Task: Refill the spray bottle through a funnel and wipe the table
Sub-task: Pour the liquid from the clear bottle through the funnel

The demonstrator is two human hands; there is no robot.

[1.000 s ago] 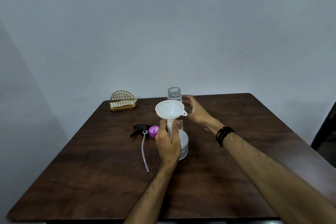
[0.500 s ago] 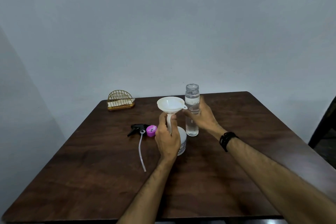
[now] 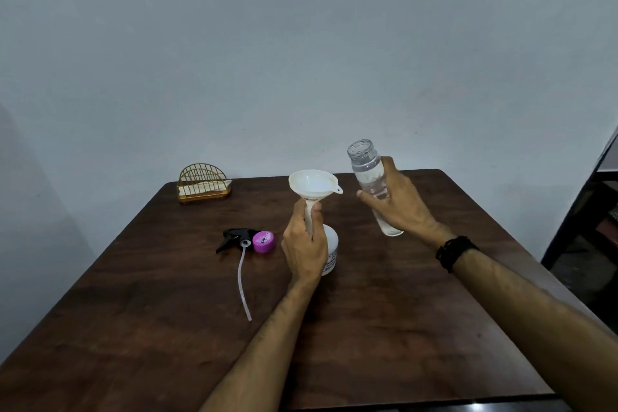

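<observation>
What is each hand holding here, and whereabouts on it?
The left hand grips the white funnel by its stem, seated in the spray bottle. The right hand holds the clear uncapped bottle around its middle, lifted off the table.

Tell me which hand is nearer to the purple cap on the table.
Left. The left hand grips the funnel stem just right of the purple cap, a small gap apart. The right hand holds the clear bottle raised, farther right, beyond the funnel.

Head camera looks forward-down over the table [image 3: 384, 328].
</observation>
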